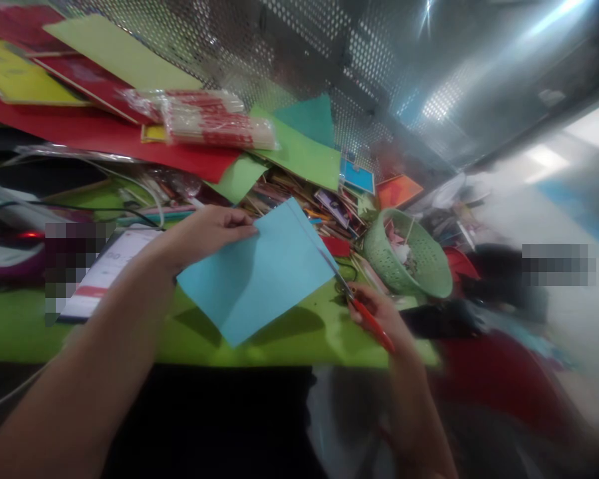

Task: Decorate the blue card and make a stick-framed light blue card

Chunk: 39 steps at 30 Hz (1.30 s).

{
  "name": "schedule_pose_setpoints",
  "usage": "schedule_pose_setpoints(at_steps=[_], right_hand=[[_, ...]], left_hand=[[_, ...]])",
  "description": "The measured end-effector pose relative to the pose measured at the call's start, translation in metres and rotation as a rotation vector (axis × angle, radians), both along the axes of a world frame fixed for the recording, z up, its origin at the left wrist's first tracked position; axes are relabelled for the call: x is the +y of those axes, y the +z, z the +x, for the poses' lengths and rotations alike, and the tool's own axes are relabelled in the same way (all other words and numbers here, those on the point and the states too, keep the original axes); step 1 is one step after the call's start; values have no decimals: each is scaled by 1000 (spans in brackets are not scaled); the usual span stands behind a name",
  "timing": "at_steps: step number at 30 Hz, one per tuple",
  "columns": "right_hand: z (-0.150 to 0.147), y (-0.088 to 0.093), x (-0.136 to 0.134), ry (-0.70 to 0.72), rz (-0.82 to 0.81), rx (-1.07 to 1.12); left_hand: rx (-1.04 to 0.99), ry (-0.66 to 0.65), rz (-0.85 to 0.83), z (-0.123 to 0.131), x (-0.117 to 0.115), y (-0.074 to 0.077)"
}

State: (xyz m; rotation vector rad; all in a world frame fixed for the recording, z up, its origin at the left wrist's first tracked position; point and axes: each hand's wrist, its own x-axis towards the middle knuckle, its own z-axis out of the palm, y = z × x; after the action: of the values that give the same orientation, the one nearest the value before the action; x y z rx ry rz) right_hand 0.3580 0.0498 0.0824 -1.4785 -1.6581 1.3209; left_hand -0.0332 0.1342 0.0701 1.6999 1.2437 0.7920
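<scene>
My left hand (207,233) pinches the upper left edge of a light blue paper sheet (262,273) and holds it tilted above the green table top (24,332). My right hand (379,313) grips red-handled scissors (363,309). Their blades reach up along the sheet's right edge. A narrow strip looks partly cut along that edge.
Red, yellow and green paper sheets (104,133) and wrapped packs (214,123) pile up at the back left. A green mesh basket (409,256) with scraps lies tipped at the right. A white printed card (104,273) lies at the left. Sticks and cards clutter the middle.
</scene>
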Motion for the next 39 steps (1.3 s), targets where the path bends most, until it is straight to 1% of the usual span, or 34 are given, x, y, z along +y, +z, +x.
schedule_pose_setpoints(at_steps=[3,5,10,14,19,25,30,34,39], right_hand=[[-1,1,-2,51,12,35],[-3,2,-2,59,30,30],[-6,4,-3,67,34,9],[-8,7,-4,75,32,-2],[-9,7,-4,29,18,39],[-7,-2,-2,-23,5,89],[-6,-5,-1,-50,-28,93],[-9,-5,0,-60,-72,84],[-14,-2,-1,-73,-73,100]], left_hand=[[-45,-34,-70,3,0,-1],[-72,-56,-98,5,0,-2],[-82,-76,-80,7,1,-7],[-94,-69,-95,8,0,-5],[-95,-80,-114,8,-4,0],[-104,-83,-119,7,-3,-3],[-85,-81,-109,8,-3,-3],[-91,-77,-105,9,-4,0],[-62,-68,-90,8,-2,1]])
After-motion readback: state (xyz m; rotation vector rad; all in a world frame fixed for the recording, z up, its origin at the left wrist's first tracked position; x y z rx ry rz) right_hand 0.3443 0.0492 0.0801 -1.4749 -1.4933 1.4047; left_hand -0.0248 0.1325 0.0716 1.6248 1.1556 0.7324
